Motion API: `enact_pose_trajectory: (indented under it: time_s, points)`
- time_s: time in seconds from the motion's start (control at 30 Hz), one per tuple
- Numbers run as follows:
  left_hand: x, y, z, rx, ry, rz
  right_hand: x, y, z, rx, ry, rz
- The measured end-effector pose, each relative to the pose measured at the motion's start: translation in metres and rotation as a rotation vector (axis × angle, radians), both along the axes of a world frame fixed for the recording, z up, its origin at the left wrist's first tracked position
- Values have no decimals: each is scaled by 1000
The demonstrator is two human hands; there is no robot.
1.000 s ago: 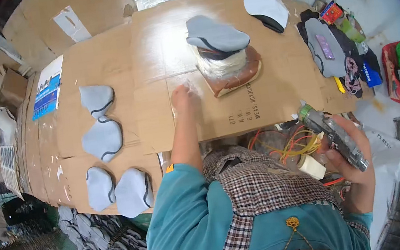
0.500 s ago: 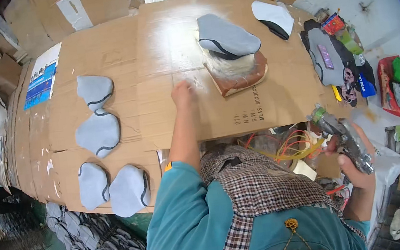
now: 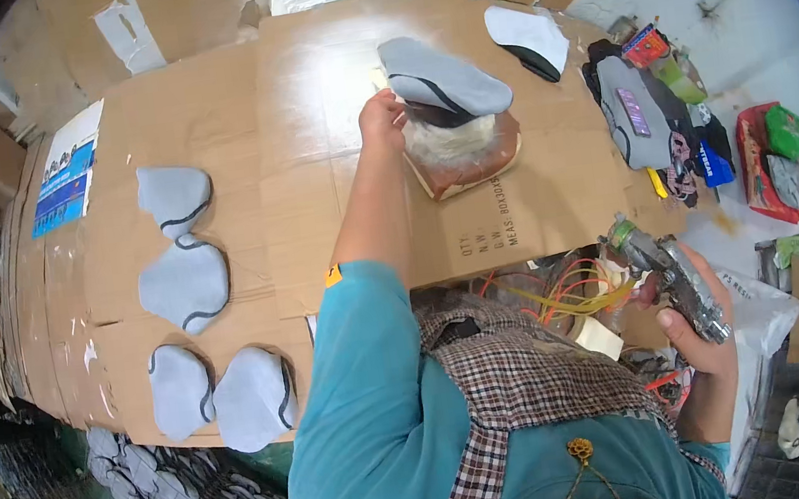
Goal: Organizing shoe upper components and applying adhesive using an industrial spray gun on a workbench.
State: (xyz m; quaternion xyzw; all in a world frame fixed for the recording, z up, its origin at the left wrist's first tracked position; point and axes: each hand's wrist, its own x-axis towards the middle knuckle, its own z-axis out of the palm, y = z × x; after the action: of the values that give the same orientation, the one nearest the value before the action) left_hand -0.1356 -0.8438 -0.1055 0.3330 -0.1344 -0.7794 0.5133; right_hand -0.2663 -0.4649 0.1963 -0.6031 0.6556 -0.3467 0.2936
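Centrally, one gray pad [image 3: 445, 77] is supported on a block [image 3: 462, 145] over cardboard [image 3: 346, 226] printed with black lettering [image 3: 485, 223], the pad's left edge being met by the left hand [image 3: 383, 120], fingers bent (pinching cannot be told), while one metal tool [image 3: 671, 279] is clasped by the right hand [image 3: 700, 349] and four similar pieces [image 3: 184, 286] are laid leftward.

Left hand [image 3: 383, 122]: at the left edge of the top piece [image 3: 447, 77]
Block [image 3: 465, 170]: under the top piece, on the cardboard [image 3: 339, 247]
Four pieces [image 3: 185, 288]: left on the cardboard; two in file behind, two abreast in front
Phone [image 3: 634, 112]: on a cloth pile [image 3: 614, 85], right of the block
Bag [image 3: 755, 164]: farther right
Right hand [image 3: 700, 343]: around the spray gun [image 3: 671, 276], right of the hoses [image 3: 573, 305]
Heap [image 3: 147, 475]: below the four pieces
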Motion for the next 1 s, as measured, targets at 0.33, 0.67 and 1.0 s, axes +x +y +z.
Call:
enact_pose_trajectory:
  time_s: [0.33,0.67,1.0]
  points:
    - [-6,32,10,47,76,-11,0,-1,-1,41,-59,-10]
    - [-17,38,-12,79,-25,27,4,1,12,11,89,-46]
    - [-17,27,-7,93,-222,72,-2,15,32,65,340,-49]
